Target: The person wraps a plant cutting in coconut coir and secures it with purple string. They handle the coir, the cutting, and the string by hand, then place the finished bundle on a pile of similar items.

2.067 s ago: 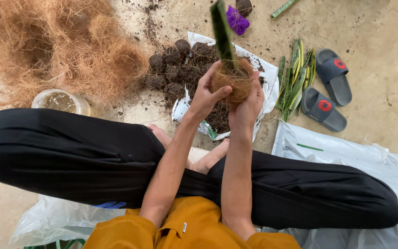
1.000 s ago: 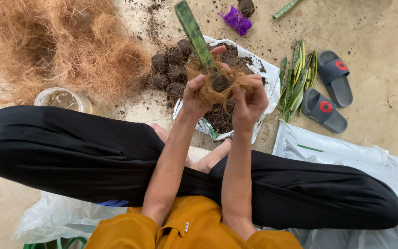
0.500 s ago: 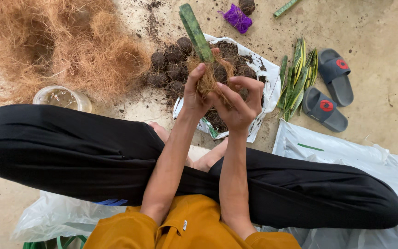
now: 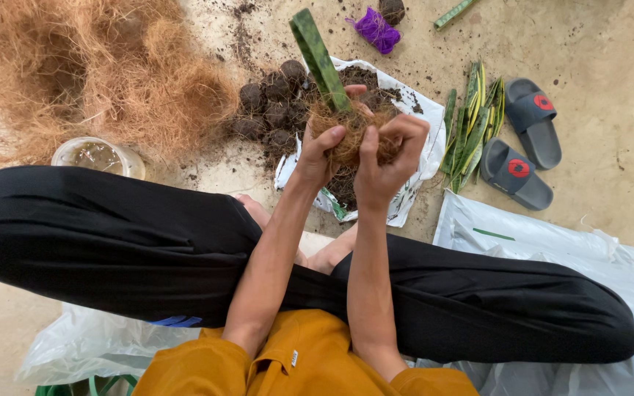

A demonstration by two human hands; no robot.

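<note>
Above the crossed black-trousered legs (image 4: 111, 242), the left hand (image 4: 318, 155) and right hand (image 4: 389, 158) close together around a ball of brown coconut fibre (image 4: 350, 132) — fingers curled tight on it, thumbs pressing in. From the ball a long green, mottled leaf cutting (image 4: 318, 57) stands up, tilted away to the left. Just beyond the hands, on the concrete floor (image 4: 610, 88), lies a white plastic sheet heaped with dark soil (image 4: 412, 183), with round dark soil balls (image 4: 273, 110) at its left edge. Further left spreads a loose pile of coconut fibre (image 4: 75, 66) — a clear plastic cup (image 4: 98, 156) near it. Right of the sheet lie a bundle of green striped leaves (image 4: 472, 125) and two grey slippers (image 4: 526, 143).
</note>
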